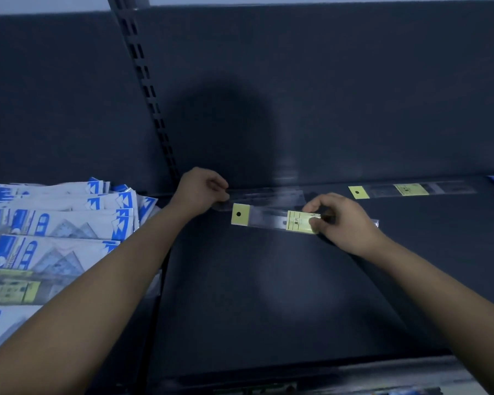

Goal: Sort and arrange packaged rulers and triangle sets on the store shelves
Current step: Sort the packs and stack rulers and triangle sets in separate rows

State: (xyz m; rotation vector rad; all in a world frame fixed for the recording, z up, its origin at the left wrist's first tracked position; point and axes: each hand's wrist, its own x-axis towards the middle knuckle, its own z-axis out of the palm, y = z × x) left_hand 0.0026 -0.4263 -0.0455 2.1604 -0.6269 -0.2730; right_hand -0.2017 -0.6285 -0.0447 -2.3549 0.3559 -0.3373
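Here, the right hand (340,220) is pinching the yellow label of a packaged ruler (268,219), thumb and fingertips closing on it from both sides. That pack is lying flat across the dark shelf (268,295), its yellow hang tab pointing left. The left hand (203,189) is curling its fingers round the left end of a second ruler pack (268,195), which is blurring just behind the first. A third ruler pack (411,189) is lying near the shelf's back edge, well to the right. Triangle sets (54,223) in blue-and-white packs are lying piled on the neighbouring shelf section at left, beyond the slotted upright (146,81).
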